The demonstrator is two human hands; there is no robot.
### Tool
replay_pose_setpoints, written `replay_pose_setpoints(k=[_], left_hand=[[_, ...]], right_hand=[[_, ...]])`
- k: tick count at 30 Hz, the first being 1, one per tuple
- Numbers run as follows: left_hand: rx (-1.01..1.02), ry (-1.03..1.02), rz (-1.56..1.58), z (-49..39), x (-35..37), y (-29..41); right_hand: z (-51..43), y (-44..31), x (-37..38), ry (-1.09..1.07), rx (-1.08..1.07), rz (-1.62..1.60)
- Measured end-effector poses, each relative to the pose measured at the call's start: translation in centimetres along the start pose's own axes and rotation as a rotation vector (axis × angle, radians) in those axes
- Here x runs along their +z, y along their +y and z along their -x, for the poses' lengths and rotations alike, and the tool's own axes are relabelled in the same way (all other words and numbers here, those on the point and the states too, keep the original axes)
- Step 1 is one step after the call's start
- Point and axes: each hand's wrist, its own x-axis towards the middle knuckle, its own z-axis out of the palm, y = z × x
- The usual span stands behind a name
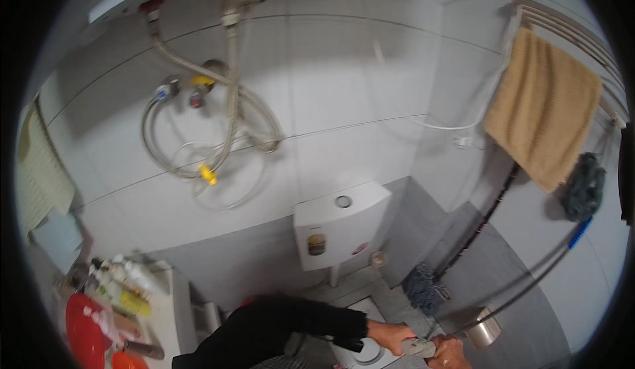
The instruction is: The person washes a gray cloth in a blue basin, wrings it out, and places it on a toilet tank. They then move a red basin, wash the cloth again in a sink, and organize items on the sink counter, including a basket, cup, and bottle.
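Observation:
My left hand (389, 337), coming out of a black sleeve, grips one end of a bunched grey cloth (417, 347). My right hand (449, 353) closes on the cloth's other end at the bottom edge of the picture. The short stretch of cloth between the two fists looks twisted. Beneath and left of my hands is a white squat toilet pan (368, 353) set in the floor, partly covered by my left sleeve.
A white cistern (342, 230) hangs ahead. A mop (424, 289) leans in the corner, near a metal holder (483, 328). Bottles (121, 289) and a red basin (84, 329) crowd the left shelf. Hoses (230, 96) and a tan towel (543, 106) hang on the walls.

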Motion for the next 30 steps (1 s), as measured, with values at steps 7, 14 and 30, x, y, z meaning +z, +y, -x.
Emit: replay_pose_setpoints(k=[7,14,30], left_hand=[[0.079,0.198,-0.623,-1.5,-2.3,-0.5],[0.238,0.223,-0.906,-3.0,-5.9,-2.2],[0.406,0.235,-1.052,-4.3,-9.6,-0.4]], right_hand=[[-1.9,5.8,10.4,-0.019,0.152,-0.776],[-3.1,3.4,9.8,0.004,0.285,-1.344],[-4.8,-0.5,5.4,-0.09,0.37,-1.949]])
